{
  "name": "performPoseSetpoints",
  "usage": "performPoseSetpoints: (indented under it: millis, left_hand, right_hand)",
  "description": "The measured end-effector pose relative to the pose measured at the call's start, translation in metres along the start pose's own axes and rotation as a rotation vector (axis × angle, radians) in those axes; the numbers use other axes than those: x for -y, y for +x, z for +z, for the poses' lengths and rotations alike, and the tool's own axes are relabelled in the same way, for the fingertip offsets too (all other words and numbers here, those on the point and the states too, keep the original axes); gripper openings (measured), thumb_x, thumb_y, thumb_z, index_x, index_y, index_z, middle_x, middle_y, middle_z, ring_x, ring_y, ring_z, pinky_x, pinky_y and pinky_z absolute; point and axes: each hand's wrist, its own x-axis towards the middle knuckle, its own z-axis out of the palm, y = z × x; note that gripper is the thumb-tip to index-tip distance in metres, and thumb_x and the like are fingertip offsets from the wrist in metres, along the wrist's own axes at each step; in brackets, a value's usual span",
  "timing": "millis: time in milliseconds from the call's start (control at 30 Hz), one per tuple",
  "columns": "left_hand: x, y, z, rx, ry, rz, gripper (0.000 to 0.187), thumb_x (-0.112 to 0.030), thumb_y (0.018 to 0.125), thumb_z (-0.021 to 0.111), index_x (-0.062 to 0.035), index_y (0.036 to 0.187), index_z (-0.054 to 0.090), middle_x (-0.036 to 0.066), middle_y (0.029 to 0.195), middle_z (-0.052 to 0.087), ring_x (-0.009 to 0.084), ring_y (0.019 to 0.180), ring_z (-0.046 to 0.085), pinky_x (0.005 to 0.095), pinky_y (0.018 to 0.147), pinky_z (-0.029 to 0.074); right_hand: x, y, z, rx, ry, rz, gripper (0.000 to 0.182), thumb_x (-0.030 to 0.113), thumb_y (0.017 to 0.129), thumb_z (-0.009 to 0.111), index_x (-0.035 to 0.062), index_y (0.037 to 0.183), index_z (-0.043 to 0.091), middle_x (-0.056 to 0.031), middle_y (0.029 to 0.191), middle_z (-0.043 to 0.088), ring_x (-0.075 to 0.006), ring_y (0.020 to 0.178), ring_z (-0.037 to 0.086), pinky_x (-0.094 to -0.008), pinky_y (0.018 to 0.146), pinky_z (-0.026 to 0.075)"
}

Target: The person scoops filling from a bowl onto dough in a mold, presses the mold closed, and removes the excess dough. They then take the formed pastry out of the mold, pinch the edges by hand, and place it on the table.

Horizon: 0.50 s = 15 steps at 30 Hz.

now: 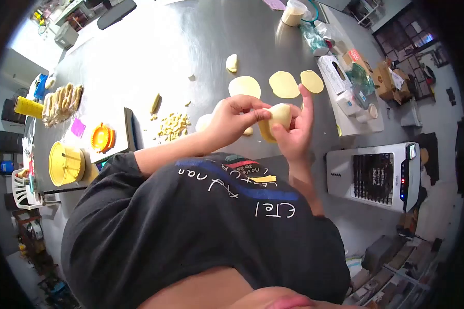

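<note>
The pale dough piece (280, 114) is in the right hand (297, 132), whose thumb lies across its near face, with the index finger raised clear. The left hand (231, 119) meets it from the left, thumb and fingertips pinched together on its upper left edge. Both hands touch the dough piece, but the right one carries most of it. Its long axis seems to run away from the body, though the fingers hide part of its outline.

Just beyond the dough piece on the metal table (118, 67) lie three flat dough rounds: one (245, 86) to its far left, one (284, 85) nearly straight beyond, one (312, 82) to its far right. Well to its left is a heap of small cut pieces (174, 127). Farther left are an orange mould (101, 138) and a yellow tub (67, 164), whose contents I cannot make out. Farther beyond the dough piece is a small folded piece (232, 63), and farthest away, beyond and to its right, a whitish tub (293, 14) with something pale inside.
</note>
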Motion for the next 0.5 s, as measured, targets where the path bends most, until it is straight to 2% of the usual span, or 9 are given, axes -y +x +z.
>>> performPoseSetpoints:
  millis: [33,267,333,367,400,500]
  left_hand:
    - [0.003,0.001,0.001,-0.022,-0.038,0.008,0.018,-0.016,0.086,0.064,0.0009,0.092,0.065,0.002,0.089,0.062,0.0102,0.086,0.056,0.0246,0.08,0.044]
    - [0.009,0.003,0.001,-0.049,-0.102,-0.071,0.018,-0.016,0.087,0.062,0.0008,0.094,0.065,0.004,0.09,0.062,0.0111,0.09,0.055,0.0253,0.084,0.043]
    - [0.016,0.006,-0.003,-0.032,-0.094,0.06,0.024,-0.022,0.087,0.063,-0.0005,0.095,0.068,0.008,0.092,0.065,0.0109,0.082,0.056,0.0257,0.074,0.044]
    - [0.015,0.008,-0.005,-0.022,-0.149,-0.029,0.024,-0.02,0.087,0.062,0.0003,0.097,0.068,0.008,0.095,0.065,0.0112,0.084,0.056,0.0257,0.075,0.044]
    - [0.013,0.007,-0.006,-0.004,-0.198,-0.111,0.024,-0.019,0.088,0.061,0.0012,0.1,0.067,0.008,0.097,0.065,0.0115,0.086,0.057,0.0257,0.076,0.044]
    - [0.002,0.009,-0.001,-0.036,-0.376,-0.188,0.025,-0.014,0.087,0.06,0.0025,0.105,0.065,0.006,0.097,0.065,0.0114,0.091,0.056,0.0256,0.082,0.044]
  right_hand:
    - [0.0,0.001,0.001,0.008,-0.004,-0.009,0.08,-0.006,0.071,0.055,0.0035,0.141,0.016,-0.0111,0.088,0.061,-0.0136,0.079,0.059,-0.0252,0.071,0.048]
    - [-0.004,0.001,-0.001,0.007,-0.032,0.032,0.079,-0.005,0.072,0.057,0.0041,0.14,0.018,-0.0087,0.086,0.06,-0.0105,0.075,0.057,-0.0236,0.067,0.046]
    - [-0.013,-0.001,-0.006,0.026,-0.066,0.022,0.078,0.0,0.072,0.06,0.0041,0.14,0.021,-0.0062,0.084,0.059,-0.009,0.073,0.054,-0.0233,0.065,0.045]
    - [-0.019,-0.002,-0.01,0.031,-0.11,-0.002,0.078,0.004,0.073,0.061,0.0037,0.14,0.022,-0.0045,0.084,0.058,-0.009,0.071,0.053,-0.0241,0.065,0.044]
    - [-0.018,-0.002,-0.007,0.018,-0.029,0.034,0.078,0.008,0.075,0.063,0.0032,0.141,0.02,-0.0039,0.083,0.058,-0.0093,0.072,0.053,-0.0249,0.065,0.044]
    - [-0.006,-0.003,-0.006,0.075,-0.007,0.119,0.08,0.01,0.078,0.065,0.0049,0.142,0.017,-0.0079,0.097,0.058,-0.0118,0.083,0.056,-0.0269,0.073,0.047]
